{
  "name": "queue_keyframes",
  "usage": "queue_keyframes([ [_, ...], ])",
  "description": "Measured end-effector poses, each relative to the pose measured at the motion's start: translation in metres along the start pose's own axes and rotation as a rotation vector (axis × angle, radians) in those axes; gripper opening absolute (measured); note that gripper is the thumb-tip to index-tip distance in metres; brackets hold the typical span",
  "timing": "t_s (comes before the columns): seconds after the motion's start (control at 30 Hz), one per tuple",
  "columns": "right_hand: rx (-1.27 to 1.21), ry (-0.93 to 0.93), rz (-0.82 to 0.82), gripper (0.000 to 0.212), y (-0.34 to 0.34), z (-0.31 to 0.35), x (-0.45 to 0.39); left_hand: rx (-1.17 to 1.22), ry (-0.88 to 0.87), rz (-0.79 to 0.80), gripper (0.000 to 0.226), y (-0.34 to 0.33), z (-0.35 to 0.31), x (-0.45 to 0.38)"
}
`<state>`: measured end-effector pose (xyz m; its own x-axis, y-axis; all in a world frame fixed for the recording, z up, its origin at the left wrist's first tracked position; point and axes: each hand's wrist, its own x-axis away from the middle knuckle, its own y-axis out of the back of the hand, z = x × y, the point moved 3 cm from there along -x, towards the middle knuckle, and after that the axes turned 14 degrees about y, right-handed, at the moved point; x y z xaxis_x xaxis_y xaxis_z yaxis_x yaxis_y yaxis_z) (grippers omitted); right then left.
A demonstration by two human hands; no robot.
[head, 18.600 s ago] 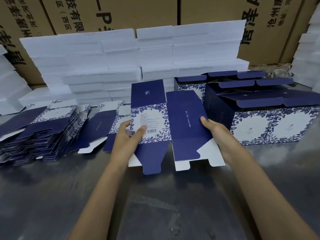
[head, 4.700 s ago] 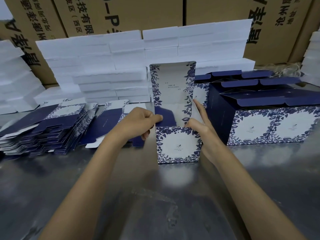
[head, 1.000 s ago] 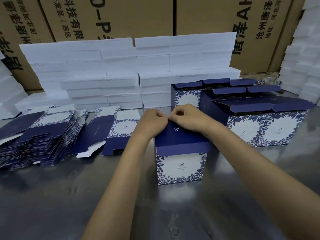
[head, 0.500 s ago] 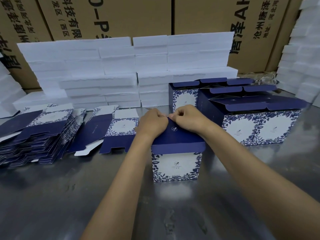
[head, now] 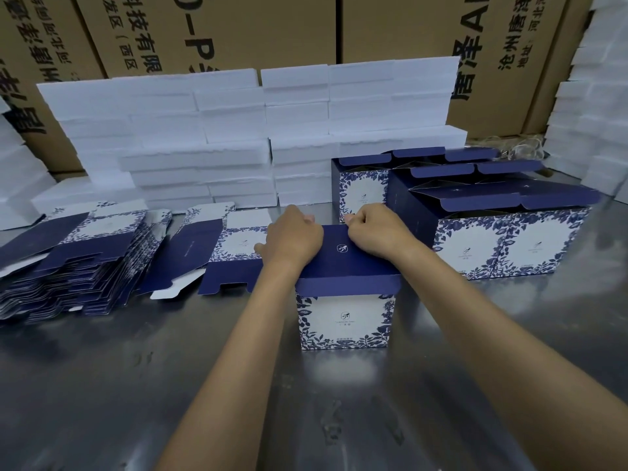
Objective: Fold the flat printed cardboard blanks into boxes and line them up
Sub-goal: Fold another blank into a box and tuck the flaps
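The bench [head: 102, 402] carries a fanned stack of flat blanks [head: 71, 263] at left and finished boxes [head: 503, 246] lined up at right, their lids raised, contents hidden; the box [head: 343, 321] in work stands between them; left hand [head: 292, 237] and right hand [head: 377, 231], fingers curled, pinch its lid's far edge; I judge pressing that hinge crease evenly matters.
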<state>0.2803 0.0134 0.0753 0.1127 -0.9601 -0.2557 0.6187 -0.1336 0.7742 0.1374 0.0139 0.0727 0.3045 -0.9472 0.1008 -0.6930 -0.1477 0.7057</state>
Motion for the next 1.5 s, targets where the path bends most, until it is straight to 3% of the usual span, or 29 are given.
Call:
queue_keyframes([
  [0.1,0.088,0.002,-0.077,0.03,0.001,-0.003,0.005,0.0,0.005,-0.015,0.031,-0.002,0.001,0.002],
  [0.23,0.201,0.141,-0.201,0.014,0.003,0.0,0.003,-0.019,0.009,-0.06,0.025,0.0,0.002,0.002],
  [0.43,0.36,0.379,-0.175,0.013,0.005,0.019,0.01,-0.106,-0.038,-0.129,0.025,0.003,0.002,0.001],
  [0.53,0.468,0.433,-0.176,0.016,0.007,0.027,0.017,-0.113,-0.24,-0.27,0.018,0.008,-0.004,0.007],
  [0.6,0.498,0.453,-0.172,0.02,0.008,0.029,0.023,-0.118,-0.365,-0.273,0.013,0.009,-0.009,0.012],
  [0.77,0.538,0.473,-0.193,0.028,0.008,0.029,0.041,-0.261,-0.463,-0.287,0.015,0.014,-0.009,0.028],
  [0.87,0.483,0.593,-0.309,0.028,0.005,0.033,0.061,-0.226,-0.532,-0.304,0.02,0.018,0.005,0.044],
  [0.97,0.578,0.754,-0.502,0.024,0.002,0.03,0.087,-0.197,-0.762,-0.374,0.026,0.013,0.019,0.069],
  [1.07,0.618,0.846,-0.454,0.026,-0.009,0.012,0.106,-0.072,-0.911,-0.403,0.022,0.01,0.043,0.081],
  [1.2,0.469,0.821,-0.405,0.026,-0.011,0.001,0.12,0.178,-0.886,-0.242,0.013,0.001,0.066,0.082],
  [1.33,0.203,0.725,-0.434,0.008,-0.011,0.006,0.119,0.33,-0.79,-0.237,0.006,-0.007,0.062,0.084],
  [1.5,0.227,0.68,-0.426,0.004,-0.01,0.002,0.116,0.376,-0.717,-0.172,0.006,-0.011,0.061,0.085],
])
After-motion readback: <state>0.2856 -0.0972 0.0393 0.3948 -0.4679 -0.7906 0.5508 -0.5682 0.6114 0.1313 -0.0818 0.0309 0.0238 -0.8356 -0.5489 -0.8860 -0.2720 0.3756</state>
